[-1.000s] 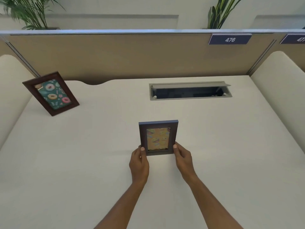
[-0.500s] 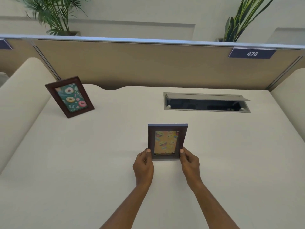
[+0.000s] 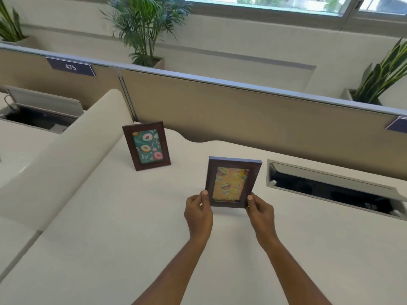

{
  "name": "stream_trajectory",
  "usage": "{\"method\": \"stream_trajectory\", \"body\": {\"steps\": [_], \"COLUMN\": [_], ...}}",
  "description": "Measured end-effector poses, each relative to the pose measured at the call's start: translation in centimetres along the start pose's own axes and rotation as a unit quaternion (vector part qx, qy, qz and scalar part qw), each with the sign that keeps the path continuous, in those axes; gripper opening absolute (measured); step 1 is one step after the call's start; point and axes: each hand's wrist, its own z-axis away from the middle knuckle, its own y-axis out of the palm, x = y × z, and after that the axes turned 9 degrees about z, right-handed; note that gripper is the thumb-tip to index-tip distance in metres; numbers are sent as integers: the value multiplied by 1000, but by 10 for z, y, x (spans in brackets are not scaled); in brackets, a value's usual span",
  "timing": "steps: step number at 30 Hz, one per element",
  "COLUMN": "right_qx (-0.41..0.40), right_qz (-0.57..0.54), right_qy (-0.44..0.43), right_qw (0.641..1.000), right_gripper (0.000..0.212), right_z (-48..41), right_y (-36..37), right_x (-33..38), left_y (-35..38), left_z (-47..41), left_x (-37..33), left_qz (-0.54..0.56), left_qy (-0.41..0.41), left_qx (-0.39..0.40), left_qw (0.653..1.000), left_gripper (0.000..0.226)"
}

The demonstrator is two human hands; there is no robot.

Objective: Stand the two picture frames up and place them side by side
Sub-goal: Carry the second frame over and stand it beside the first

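Note:
A dark brown frame with an orange emoji picture (image 3: pixel 232 182) is upright near the middle of the white desk (image 3: pixel 110 227). My left hand (image 3: pixel 198 213) pinches its lower left corner and my right hand (image 3: pixel 261 213) pinches its lower right corner. Whether its bottom edge touches the desk I cannot tell. A second dark brown frame with a green donut picture (image 3: pixel 146 146) stands upright by itself at the back left, well apart from the first.
An open cable tray slot (image 3: pixel 332 188) lies in the desk just right of the held frame. A tan partition wall (image 3: pixel 242 115) closes the back. A rounded cream divider (image 3: pixel 72 155) borders the left side. Potted plants (image 3: pixel 143 29) stand beyond the partition.
My view has turned left and upward, so both frames sit further right in it. The emoji frame, still in both hands, stands closer to the donut frame than before.

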Motion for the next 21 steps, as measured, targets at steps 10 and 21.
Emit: {"method": "stream_trajectory", "body": {"steps": [10, 21], "right_qx": [40, 73], "right_qz": [26, 69], "right_qy": [-32, -31], "right_qw": [998, 994], "right_gripper": [30, 32], "right_z": [-117, -184], "right_y": [79, 140], "right_x": [49, 53], "left_y": [5, 0], "left_z": [-130, -203], "left_x": [-25, 5], "left_qz": [-9, 9], "left_qy": [20, 40], "left_qx": [-77, -115], "left_qw": [997, 992], "left_gripper": [47, 40]}}
